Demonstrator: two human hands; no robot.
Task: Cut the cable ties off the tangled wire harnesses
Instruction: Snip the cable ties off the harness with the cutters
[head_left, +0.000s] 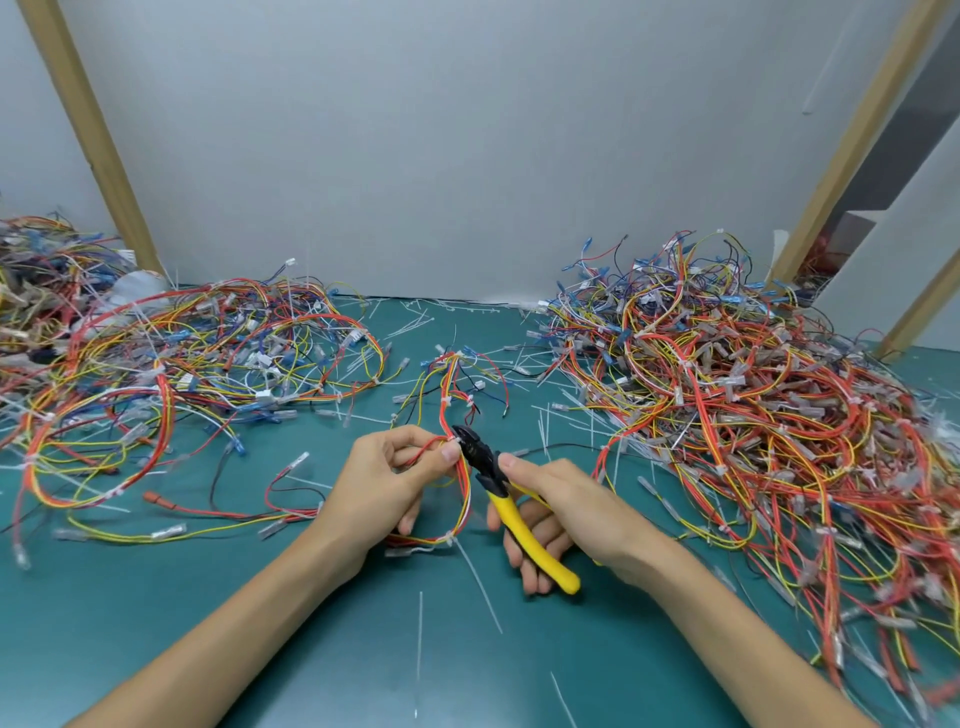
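My left hand pinches a red and yellow wire harness at a white cable tie in the middle of the green mat. My right hand grips yellow-handled cutters. The black jaws of the cutters touch that tie, just right of my left thumb. The harness loops down below my hands to a second white tie and fans out toward the wall above them.
A big heap of tangled harnesses fills the right side of the green mat. Another heap spreads over the left. Cut white tie pieces lie scattered on the mat. A grey wall stands behind.
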